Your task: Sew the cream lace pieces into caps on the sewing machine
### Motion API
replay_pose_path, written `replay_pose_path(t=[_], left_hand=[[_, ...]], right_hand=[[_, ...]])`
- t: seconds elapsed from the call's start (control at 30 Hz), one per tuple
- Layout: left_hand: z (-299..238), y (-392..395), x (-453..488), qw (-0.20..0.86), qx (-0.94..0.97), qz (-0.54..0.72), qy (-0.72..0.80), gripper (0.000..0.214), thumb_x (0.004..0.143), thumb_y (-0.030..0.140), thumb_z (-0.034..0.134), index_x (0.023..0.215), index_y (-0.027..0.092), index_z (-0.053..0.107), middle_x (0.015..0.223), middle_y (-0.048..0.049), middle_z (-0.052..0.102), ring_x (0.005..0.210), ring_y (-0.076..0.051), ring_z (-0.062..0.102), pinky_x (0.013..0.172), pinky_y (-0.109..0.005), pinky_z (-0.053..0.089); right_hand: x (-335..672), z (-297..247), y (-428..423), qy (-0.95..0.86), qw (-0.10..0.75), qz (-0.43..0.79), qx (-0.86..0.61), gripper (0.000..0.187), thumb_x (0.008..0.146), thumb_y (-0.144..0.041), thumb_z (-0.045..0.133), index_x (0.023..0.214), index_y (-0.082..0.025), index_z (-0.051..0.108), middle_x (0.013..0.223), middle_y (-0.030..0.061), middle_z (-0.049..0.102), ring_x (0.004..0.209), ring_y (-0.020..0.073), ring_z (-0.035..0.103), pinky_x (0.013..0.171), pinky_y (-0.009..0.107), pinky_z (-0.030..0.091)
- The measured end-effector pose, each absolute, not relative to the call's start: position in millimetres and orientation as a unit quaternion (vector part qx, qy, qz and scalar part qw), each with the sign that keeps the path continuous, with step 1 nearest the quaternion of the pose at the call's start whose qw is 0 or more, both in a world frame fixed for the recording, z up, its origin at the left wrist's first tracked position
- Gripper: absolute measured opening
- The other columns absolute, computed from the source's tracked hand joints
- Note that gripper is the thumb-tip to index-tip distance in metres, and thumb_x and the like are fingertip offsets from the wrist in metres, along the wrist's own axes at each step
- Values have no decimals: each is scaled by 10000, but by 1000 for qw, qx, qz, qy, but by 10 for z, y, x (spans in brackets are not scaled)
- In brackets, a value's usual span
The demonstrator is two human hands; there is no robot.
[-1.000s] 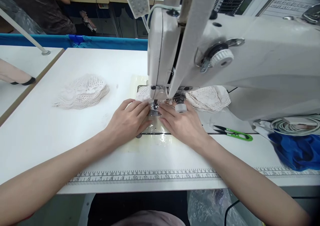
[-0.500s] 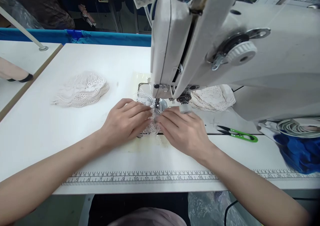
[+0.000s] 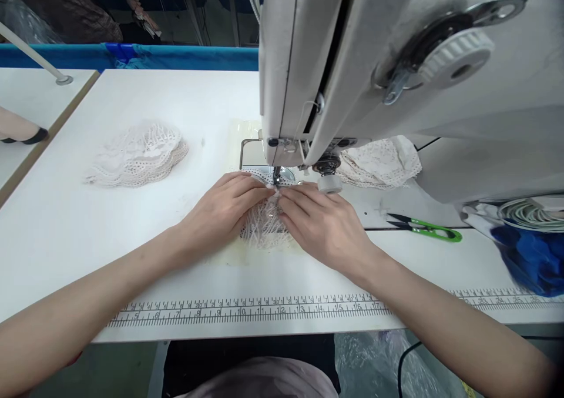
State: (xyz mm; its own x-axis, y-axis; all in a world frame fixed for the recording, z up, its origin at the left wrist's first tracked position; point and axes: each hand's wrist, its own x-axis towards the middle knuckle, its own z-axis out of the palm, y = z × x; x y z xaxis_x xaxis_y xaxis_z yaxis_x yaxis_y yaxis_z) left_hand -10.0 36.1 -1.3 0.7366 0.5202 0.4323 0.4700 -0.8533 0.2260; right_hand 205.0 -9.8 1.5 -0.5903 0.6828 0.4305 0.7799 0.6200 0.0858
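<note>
A white piece of lace (image 3: 265,221) lies under the presser foot (image 3: 277,174) of a sewing machine (image 3: 304,63). My left hand (image 3: 222,207) presses on its left side, fingers together, the tips just in front of the foot. From the right, my right hand (image 3: 324,221) grips the lace edge with fingertips close to the left ones. Both thumbs are partly hidden. A stack of lace pieces (image 3: 138,154) rests on the table to the left, and another lace pile (image 3: 379,161) sits behind the needle area on the right.
Green-handled thread snips (image 3: 425,228) lie right of my right hand. Blue cloth (image 3: 531,257) and a coiled cord (image 3: 535,214) are at the far right. A printed ruler (image 3: 247,311) runs along the table's front edge. Another person's hand (image 3: 20,126) shows at the far left.
The lace has turned and spread, with more of its fringe showing between my hands. My hands have shifted slightly at the foot. The camera view has moved a little closer.
</note>
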Motion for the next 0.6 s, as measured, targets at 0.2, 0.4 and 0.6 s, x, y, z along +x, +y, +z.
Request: replay_pose_path(t=[0.2,0.4,0.6], left_hand=[[-11,310,-80,6,939,215,268,269,942,143,496,1154,161,660,1132,-113,678,999,-236,629,821,-394,523],[-12,267,-89,-74,945,198,251,282,934,218,555,1197,170,646,1215,-92,687,1164,-262,617,915,-426,514],[-16,277,-115,-88,944,186,258,273,949,252,544,1194,181,641,1217,-87,687,1194,-253,612,1040,-465,461]], right_hand=[[2078,-11,-38,-874,157,-130,-441,190,962,-183,494,918,-152,676,1086,85,728,888,191,656,873,336,483],[2088,2,-13,-867,150,-144,-454,224,978,-237,480,943,-153,685,1015,93,741,971,214,628,932,361,457],[2097,7,-10,-866,129,-142,-462,264,990,-281,465,1039,-153,691,1024,85,747,1063,237,599,982,388,430]])
